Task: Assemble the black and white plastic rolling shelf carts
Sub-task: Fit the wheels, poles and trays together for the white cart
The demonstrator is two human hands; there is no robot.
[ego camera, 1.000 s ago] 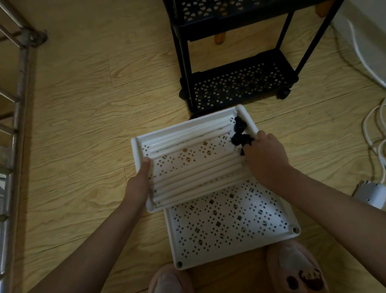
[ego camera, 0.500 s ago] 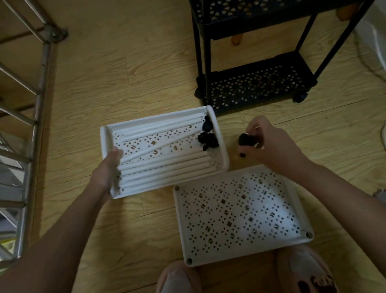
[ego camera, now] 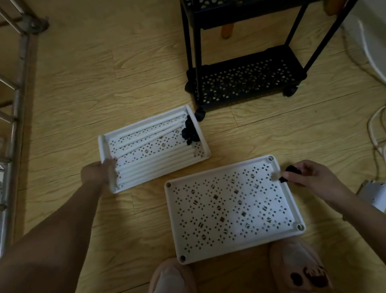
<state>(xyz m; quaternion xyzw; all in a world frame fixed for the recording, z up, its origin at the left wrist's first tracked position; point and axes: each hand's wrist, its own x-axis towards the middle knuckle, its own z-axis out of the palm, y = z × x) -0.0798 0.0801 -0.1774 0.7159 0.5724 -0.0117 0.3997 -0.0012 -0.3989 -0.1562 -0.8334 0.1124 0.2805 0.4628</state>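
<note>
Head view: the left hand (ego camera: 98,173) grips the near-left end wall of a white tray (ego camera: 103,145), which lies on the floor and holds white tubes (ego camera: 156,163) and black casters (ego camera: 189,132). The right hand (ego camera: 311,175) pinches one caster (ego camera: 291,172) narrowly in its fingertips, at the far-right rim of a second white tray (ego camera: 170,218). A black cart (ego camera: 244,81) stands at the far side.

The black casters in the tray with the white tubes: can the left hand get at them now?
Probably not at once: the left hand grips the opposite end of the tray. The casters lie uncovered, so letting go would free the way.
</note>
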